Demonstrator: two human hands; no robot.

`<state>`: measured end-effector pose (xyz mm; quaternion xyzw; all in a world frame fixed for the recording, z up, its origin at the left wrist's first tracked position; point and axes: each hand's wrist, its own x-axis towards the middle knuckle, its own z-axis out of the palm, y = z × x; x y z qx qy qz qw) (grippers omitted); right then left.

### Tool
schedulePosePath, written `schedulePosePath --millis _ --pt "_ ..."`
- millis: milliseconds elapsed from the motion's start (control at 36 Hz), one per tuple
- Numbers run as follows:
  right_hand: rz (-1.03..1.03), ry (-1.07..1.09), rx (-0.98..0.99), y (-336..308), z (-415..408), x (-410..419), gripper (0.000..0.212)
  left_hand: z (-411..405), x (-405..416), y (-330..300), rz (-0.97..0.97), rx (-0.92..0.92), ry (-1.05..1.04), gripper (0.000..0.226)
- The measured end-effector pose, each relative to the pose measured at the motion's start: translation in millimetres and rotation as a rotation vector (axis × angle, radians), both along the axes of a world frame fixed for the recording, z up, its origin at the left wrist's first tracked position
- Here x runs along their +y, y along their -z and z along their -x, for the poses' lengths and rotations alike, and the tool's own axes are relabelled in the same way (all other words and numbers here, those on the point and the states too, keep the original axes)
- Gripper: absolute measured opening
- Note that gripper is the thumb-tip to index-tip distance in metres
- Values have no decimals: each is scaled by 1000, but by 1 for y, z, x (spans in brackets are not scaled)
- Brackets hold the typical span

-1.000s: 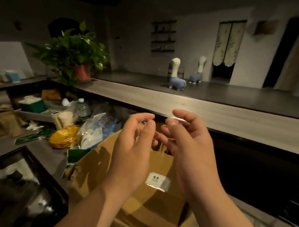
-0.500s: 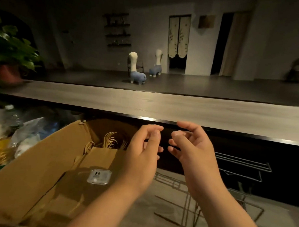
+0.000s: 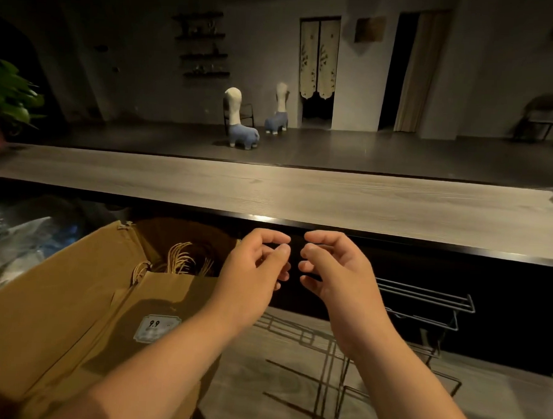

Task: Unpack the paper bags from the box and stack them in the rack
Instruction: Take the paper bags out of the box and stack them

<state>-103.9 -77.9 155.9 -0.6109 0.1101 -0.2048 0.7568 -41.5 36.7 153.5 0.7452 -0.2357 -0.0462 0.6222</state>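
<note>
In the head view, the left hand (image 3: 250,268) and the right hand (image 3: 332,268) hover side by side at the centre, fingers loosely curled, and both grips hold nothing that I can see. The fingertips are near each other but apart. The box (image 3: 52,297) stands at 8 o'clock from the hands, open, and the bags (image 3: 157,299) stay inside it, with their string handles pointing up toward 10 o'clock. One bag has a price label (image 3: 156,328). The wire rack (image 3: 423,310) stands at 4 o'clock, on the lower table (image 3: 261,383), and no bag is in it.

I judge the unpacking step is only starting. The next move calls for the left hand to go down toward 8 o'clock and take a bag by its top edge or handles.
</note>
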Motion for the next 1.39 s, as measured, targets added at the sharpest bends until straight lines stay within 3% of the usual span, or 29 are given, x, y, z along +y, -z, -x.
schedulePosePath --millis 389,694,833,917,1139,1222,1389 --pt "-40 -170 128 12 -78 58 14 -62 60 18 -14 97 -121 18" --pt "-8 -282 432 35 -157 131 6 -121 142 59 -71 321 -176 15" --pt "-68 -286 572 45 -189 166 48 -148 172 78 -87 411 -217 13" --pt "-67 -311 606 45 -200 177 51 -156 172 83 -113 408 -249 13" --pt "184 -204 648 72 -226 198 57 -185 212 98 -270 406 -258 10" --pt "335 -173 719 91 -225 196 78 -193 230 103 -382 429 -259 12" --pt "907 -148 822 97 -219 181 65 -204 255 114 -462 568 -273 10"
